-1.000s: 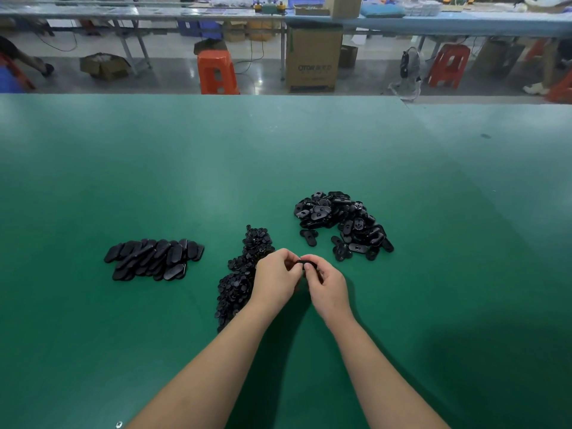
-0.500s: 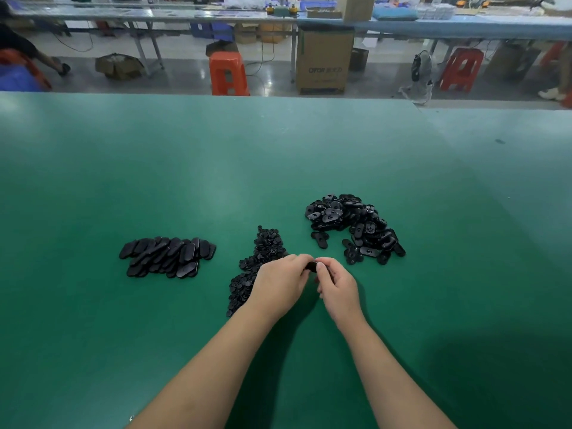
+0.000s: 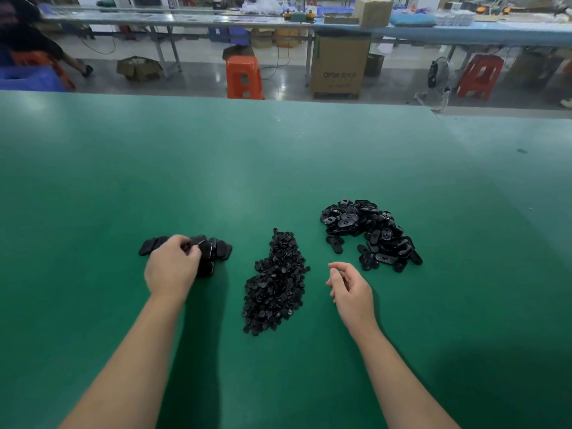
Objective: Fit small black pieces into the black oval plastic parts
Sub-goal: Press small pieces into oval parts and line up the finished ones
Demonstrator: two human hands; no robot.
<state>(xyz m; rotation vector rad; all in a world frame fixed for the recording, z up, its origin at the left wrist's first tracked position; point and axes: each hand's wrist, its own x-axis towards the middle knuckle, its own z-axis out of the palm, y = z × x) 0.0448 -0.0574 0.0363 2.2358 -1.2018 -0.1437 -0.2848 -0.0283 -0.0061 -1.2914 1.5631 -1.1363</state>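
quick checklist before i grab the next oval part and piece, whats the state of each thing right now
1. Left hand free: not ok, its fingers are on an oval part at the finished row.
2. Right hand empty: ok, fingers loosely curled, holding nothing.
3. Oval parts pile in supply: ok, many left, just beyond the right hand.
4. Small pieces pile in supply: ok, it lies between the hands.
5. Last part seated in the row: cannot tell, the left hand hides it.
6. Table bare between the piles: ok.
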